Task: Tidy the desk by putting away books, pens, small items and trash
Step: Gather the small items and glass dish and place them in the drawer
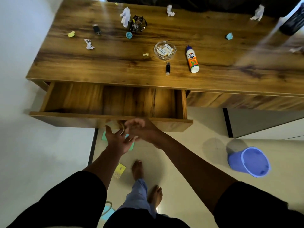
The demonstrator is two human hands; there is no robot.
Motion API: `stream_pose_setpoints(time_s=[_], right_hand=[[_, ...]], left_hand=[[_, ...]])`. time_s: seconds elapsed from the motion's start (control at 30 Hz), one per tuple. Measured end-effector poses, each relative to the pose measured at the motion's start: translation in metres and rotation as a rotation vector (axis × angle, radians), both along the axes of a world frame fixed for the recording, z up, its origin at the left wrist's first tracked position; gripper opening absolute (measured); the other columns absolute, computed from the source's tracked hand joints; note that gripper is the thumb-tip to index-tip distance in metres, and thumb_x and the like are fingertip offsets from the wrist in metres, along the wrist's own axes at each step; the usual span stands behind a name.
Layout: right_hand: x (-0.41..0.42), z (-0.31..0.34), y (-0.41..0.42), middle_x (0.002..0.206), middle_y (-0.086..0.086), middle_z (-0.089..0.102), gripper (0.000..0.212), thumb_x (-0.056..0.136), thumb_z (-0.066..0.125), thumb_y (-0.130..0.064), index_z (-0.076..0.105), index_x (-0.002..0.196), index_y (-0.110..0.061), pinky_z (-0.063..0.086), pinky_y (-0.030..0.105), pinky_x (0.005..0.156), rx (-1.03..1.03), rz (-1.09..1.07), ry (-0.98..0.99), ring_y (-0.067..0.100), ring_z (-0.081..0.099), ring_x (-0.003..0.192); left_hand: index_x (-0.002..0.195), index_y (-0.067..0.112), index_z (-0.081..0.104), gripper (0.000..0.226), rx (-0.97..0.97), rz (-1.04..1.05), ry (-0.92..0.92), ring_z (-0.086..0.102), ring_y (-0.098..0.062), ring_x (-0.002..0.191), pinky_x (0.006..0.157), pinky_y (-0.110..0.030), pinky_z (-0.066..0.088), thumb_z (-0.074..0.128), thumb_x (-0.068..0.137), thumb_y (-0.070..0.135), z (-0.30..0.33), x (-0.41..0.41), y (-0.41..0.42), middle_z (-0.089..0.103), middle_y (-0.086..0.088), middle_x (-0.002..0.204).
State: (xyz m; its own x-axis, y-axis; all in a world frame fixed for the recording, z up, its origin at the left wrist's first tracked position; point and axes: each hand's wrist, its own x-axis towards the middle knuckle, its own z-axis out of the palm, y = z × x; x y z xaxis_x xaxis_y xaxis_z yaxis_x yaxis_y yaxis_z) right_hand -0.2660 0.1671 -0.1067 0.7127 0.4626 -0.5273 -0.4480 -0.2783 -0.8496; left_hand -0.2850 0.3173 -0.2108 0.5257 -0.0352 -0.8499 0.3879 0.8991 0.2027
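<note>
Hovering below open drawer (113, 102): left hand (117, 140), right hand (139, 129) blurred.

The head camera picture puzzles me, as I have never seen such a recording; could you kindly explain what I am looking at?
There is no machine here. A person wears a wide-angle camera on the head, so you look forward and down past their own arms. There is only this one view.

The left hand is spread open; the right hand is blurred, so its fingers cannot be read. Both are just in front of the open drawer, which looks empty. Neither visibly holds anything.

On the wooden desk lie crumpled papers, white, blue and yellow, a glass dish holding what look like batteries, a glue bottle on its side and a small black stick. A blue bin stands on the floor to the right, with notes lying near the bare feet.
</note>
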Motion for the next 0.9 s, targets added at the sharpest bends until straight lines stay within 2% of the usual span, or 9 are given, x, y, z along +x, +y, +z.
stream_pose_setpoints(time_s=[0.07, 0.17, 0.23, 0.3, 0.37, 0.47, 0.57, 0.7, 0.9], right_hand=[[0.005, 0.015, 0.004, 0.105, -0.001, 0.072, 0.026, 0.092, 0.071, -0.019, 0.069, 0.117, -0.022, 0.060, 0.034, 0.077, -0.076, -0.045, -0.249, 0.016, 0.069, 0.096], [0.013, 0.025, -0.001, 0.109, -0.006, 0.072, 0.023, 0.093, 0.065, -0.025, 0.069, 0.116, -0.027, 0.058, 0.038, 0.087, -0.328, -0.036, -0.544, 0.014, 0.067, 0.101], [0.014, 0.025, -0.009, 0.115, -0.002, 0.071, 0.027, 0.095, 0.060, -0.030, 0.068, 0.120, -0.025, 0.056, 0.039, 0.091, -0.502, 0.074, -0.661, 0.017, 0.065, 0.107], [0.012, 0.020, -0.016, 0.117, 0.004, 0.070, 0.029, 0.098, 0.056, -0.033, 0.069, 0.121, -0.019, 0.054, 0.040, 0.091, -0.631, 0.212, -0.750, 0.024, 0.064, 0.109], [0.009, 0.014, -0.020, 0.119, 0.007, 0.070, 0.031, 0.099, 0.054, -0.034, 0.069, 0.121, -0.018, 0.052, 0.037, 0.089, -0.696, 0.302, -0.772, 0.028, 0.064, 0.111], [0.002, 0.009, -0.023, 0.128, 0.009, 0.066, 0.039, 0.099, 0.057, -0.035, 0.061, 0.133, -0.017, 0.050, 0.039, 0.090, -0.738, 0.392, -0.799, 0.032, 0.062, 0.118], [-0.003, 0.006, -0.026, 0.142, 0.011, 0.058, 0.055, 0.096, 0.063, -0.035, 0.047, 0.146, -0.016, 0.047, 0.041, 0.098, -0.744, 0.471, -0.811, 0.034, 0.056, 0.126], [-0.003, 0.003, -0.030, 0.149, 0.011, 0.051, 0.069, 0.091, 0.069, -0.035, 0.040, 0.151, -0.018, 0.048, 0.042, 0.102, -0.749, 0.500, -0.736, 0.034, 0.053, 0.131], [-0.008, 0.003, -0.032, 0.142, 0.008, 0.059, 0.057, 0.092, 0.069, -0.024, 0.051, 0.145, -0.018, 0.050, 0.035, 0.091, -0.640, 0.466, -0.616, 0.029, 0.059, 0.122]], left_hand=[[0.151, 0.013, 0.043, 0.072, 0.422, -0.170, 0.088, 0.042, -0.037, 0.143, 0.117, -0.053, 0.036, 0.042, 0.097, 0.060, 0.018, -0.011, -0.009, 0.044, -0.014, 0.155], [0.127, 0.007, 0.052, 0.049, 1.425, -0.307, 0.232, 0.051, -0.043, 0.122, 0.101, -0.055, 0.047, 0.058, 0.081, 0.024, 0.044, -0.032, -0.016, 0.053, -0.022, 0.132], [0.117, 0.008, 0.054, 0.043, 1.893, -0.257, 0.072, 0.049, -0.039, 0.115, 0.098, -0.050, 0.044, 0.059, 0.076, 0.019, 0.058, -0.041, -0.012, 0.053, -0.018, 0.123], [0.117, 0.012, 0.060, 0.033, 2.183, -0.371, -0.218, 0.050, -0.033, 0.117, 0.101, -0.044, 0.040, 0.060, 0.086, 0.020, 0.066, -0.035, -0.004, 0.057, -0.013, 0.122], [0.112, 0.021, 0.068, 0.026, 2.260, -0.695, -0.524, 0.055, -0.027, 0.117, 0.101, -0.041, 0.042, 0.057, 0.089, 0.025, 0.076, -0.020, 0.005, 0.063, -0.003, 0.121], [0.105, 0.030, 0.074, 0.035, 2.136, -1.121, -0.725, 0.065, -0.017, 0.106, 0.094, -0.038, 0.051, 0.045, 0.089, 0.039, 0.092, -0.013, 0.005, 0.072, 0.007, 0.112], [0.115, 0.027, 0.073, 0.051, 2.089, -1.278, -0.698, 0.067, -0.019, 0.108, 0.097, -0.036, 0.051, 0.038, 0.085, 0.051, 0.101, -0.016, -0.001, 0.073, 0.004, 0.117], [0.121, 0.020, 0.072, 0.046, 1.988, -1.350, -0.582, 0.066, -0.025, 0.111, 0.094, -0.037, 0.053, 0.051, 0.087, 0.044, 0.122, -0.018, -0.008, 0.071, -0.003, 0.122], [0.110, 0.013, 0.072, 0.039, 1.880, -1.526, -0.430, 0.066, -0.025, 0.104, 0.083, -0.032, 0.049, 0.054, 0.090, 0.041, 0.131, -0.019, -0.016, 0.070, -0.006, 0.110]])
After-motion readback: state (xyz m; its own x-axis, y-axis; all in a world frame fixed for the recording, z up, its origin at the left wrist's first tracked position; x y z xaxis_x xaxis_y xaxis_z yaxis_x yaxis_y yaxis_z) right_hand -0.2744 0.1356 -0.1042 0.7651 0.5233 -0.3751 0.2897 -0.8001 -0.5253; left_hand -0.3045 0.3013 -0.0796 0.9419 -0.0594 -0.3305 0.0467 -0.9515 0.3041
